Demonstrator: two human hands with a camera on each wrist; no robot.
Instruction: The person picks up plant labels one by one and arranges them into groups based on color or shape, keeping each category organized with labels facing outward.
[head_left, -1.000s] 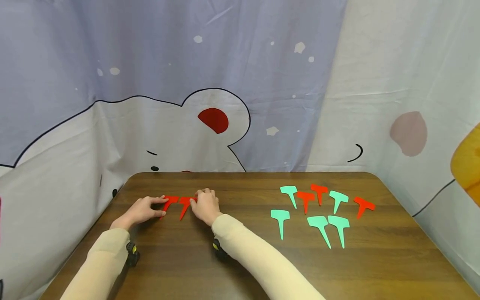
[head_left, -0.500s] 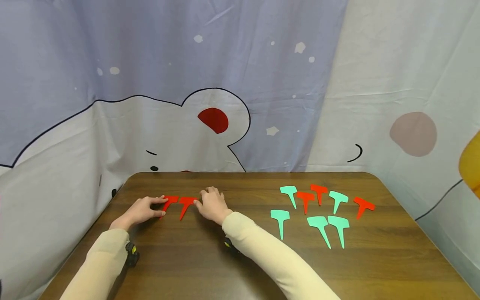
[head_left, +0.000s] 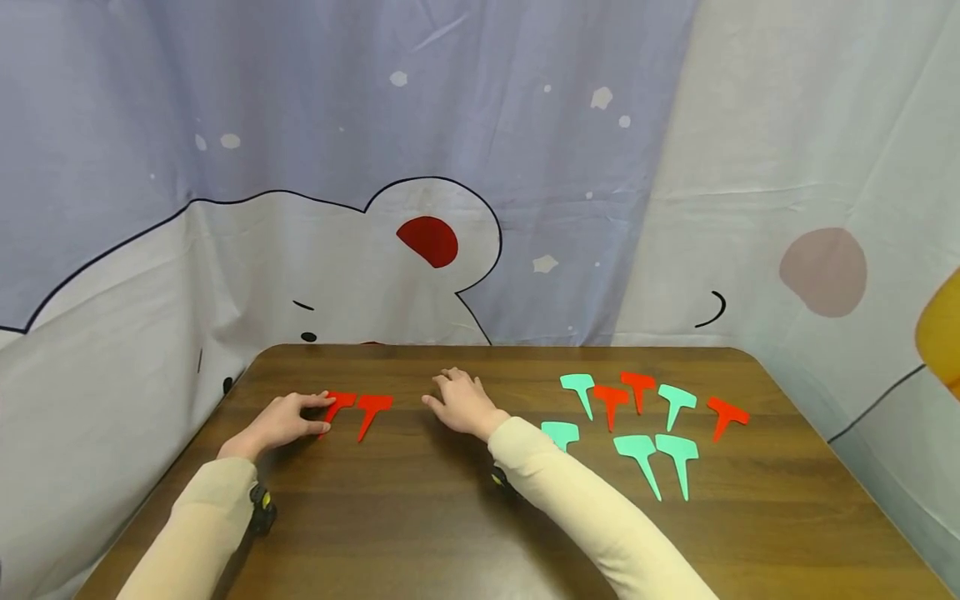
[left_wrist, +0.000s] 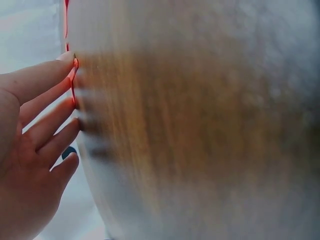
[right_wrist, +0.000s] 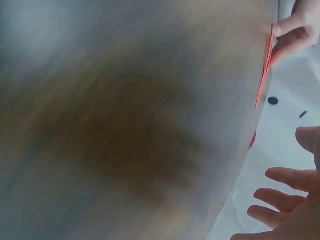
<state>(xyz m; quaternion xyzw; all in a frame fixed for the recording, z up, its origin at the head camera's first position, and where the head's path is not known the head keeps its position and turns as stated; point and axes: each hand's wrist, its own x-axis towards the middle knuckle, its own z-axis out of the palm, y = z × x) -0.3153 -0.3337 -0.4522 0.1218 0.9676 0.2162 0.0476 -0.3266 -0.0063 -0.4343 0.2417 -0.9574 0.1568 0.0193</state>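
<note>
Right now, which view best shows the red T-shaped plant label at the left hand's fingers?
The head view shows the red T-shaped plant label from above, its shape readable though partly hidden by the left hand. The left wrist view shows only its thin edge; in the right wrist view, red edges run together.

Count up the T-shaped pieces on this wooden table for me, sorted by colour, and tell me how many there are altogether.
Red T-shaped pieces: 5
Mint-green T-shaped pieces: 5, one partly hidden by the right sleeve
Total: 10
</note>
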